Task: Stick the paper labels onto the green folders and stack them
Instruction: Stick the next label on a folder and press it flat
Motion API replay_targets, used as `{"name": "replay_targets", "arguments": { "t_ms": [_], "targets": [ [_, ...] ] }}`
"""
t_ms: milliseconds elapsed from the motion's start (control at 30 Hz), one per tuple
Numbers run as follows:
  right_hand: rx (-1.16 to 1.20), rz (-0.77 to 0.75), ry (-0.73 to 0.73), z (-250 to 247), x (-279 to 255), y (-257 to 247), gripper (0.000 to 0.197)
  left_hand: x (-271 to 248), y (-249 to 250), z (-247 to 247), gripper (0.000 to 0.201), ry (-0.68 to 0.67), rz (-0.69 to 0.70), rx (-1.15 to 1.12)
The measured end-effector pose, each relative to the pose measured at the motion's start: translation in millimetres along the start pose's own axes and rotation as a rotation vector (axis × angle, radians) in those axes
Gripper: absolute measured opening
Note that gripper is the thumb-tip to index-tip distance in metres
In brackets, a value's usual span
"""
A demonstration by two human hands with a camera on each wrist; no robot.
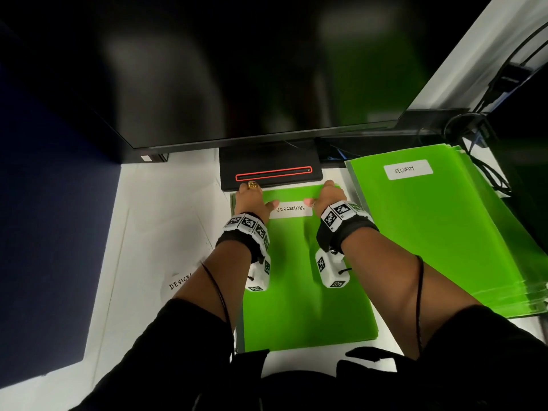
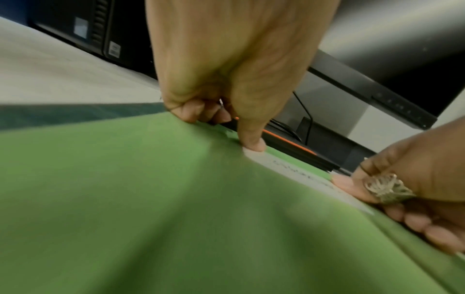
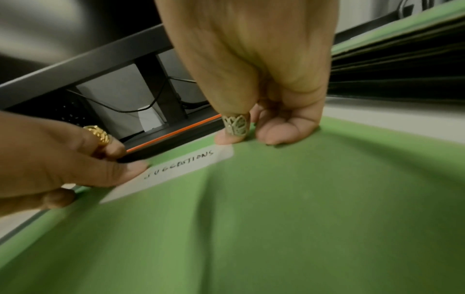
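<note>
Both thumbs press the SUGGESTIONS label point(image 1: 291, 209) ends onto the green folder point(image 1: 308, 280); uneven pressure could trap wrinkles.

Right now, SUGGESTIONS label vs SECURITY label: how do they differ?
The SUGGESTIONS label is pressed at its ends by the left hand and right hand; the SECURITY label is untouched. SUGGESTIONS sits on the centre folder, SECURITY on the right-hand stack. Both are white and handwritten.

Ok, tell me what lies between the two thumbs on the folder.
The SUGGESTIONS label, stuck near the folder's top edge. The left hand's thumb presses its left end, the right hand's its right end. Head and right wrist views show it.
</note>
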State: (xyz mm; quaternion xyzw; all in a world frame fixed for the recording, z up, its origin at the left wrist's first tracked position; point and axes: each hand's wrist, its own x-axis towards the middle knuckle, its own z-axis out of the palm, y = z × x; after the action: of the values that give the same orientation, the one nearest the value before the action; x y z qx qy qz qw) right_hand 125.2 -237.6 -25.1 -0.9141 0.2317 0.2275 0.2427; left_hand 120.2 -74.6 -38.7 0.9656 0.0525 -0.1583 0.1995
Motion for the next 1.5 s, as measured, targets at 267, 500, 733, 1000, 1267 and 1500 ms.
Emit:
{"name": "replay_targets", "arguments": {
  "t_ms": [267,500,733,1000,1267,1500],
  "targets": [
    [-0.036,-0.044,-0.042,-3,3,8,0.068,0,-6,2,0.04,0.024,-0.052,-0.173],
    [-0.099,-0.109,-0.135,-3,2,12,0.077,-6,-1,3,0.074,-0.103,-0.008,0.057],
    [-0.025,-0.106,-0.139,-3,6,15,0.076,-4,-1,2,0.068,-0.086,0.015,0.093],
    [-0.072,-0.114,-0.157,-6,5,19,0.066,-1,-9,0,0.051,-0.102,0.057,0.083],
    [-0.117,-0.099,0.018,6,3,15,0.075,2,-15,3,0.047,-0.096,0.044,0.067],
    [-0.065,-0.127,-0.003,0,6,17,0.047,3,-11,4,0.045,-0.097,0.012,0.053]
  ]
}}
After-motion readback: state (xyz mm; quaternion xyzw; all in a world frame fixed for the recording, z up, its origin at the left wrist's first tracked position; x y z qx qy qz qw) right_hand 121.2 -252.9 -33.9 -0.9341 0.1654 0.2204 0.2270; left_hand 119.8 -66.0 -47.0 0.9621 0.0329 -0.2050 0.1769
